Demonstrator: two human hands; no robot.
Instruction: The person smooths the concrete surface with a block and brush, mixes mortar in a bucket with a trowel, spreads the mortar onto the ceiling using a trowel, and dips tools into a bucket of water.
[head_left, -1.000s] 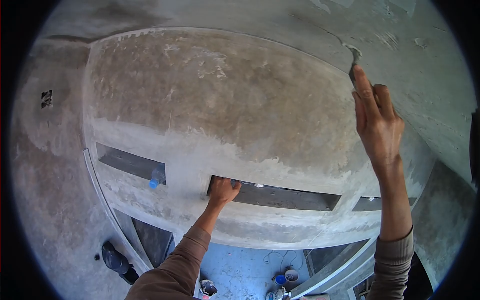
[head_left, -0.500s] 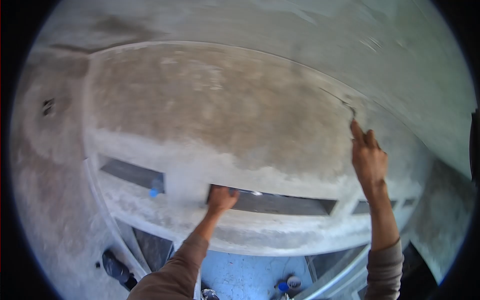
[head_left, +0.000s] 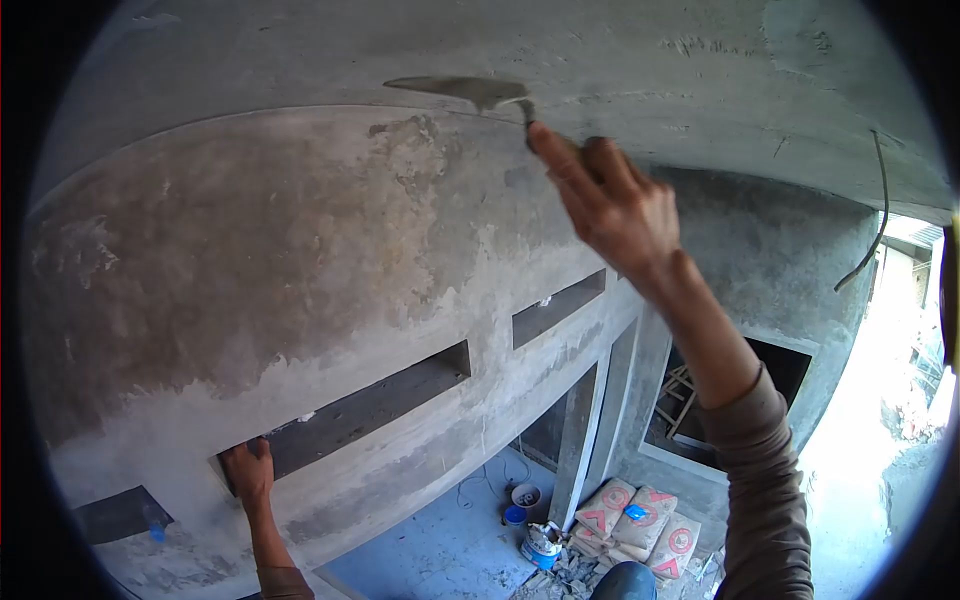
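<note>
- Far left, a bottle point(head_left: 153, 512) with a blue cap sat in a recess, well apart from the work.
- Next along, there was the left hand point(head_left: 250, 472), tucked into the left end of the long recess point(head_left: 375, 408)! Its fingertips were hidden, so whether they pinched or merely rested, I couldn't tell. A firm brace there looked the wise choice for an overhead reach.
- Up top, centre stage: the trowel point(head_left: 460, 90), tip pointing left, right by the line where wall point(head_left: 200, 250) met ceiling point(head_left: 290, 60). Touching or just clear? Impossible to call. A nearly flat blade and light, even pressure would have served best.
- Then the right hand point(head_left: 625, 215), fingers wrapped round the trowel's handle, arm raised high; a loose wrist seemed the key to smooth control.
- Low on the right, sacks point(head_left: 640, 522) lay piled, well clear.
</note>
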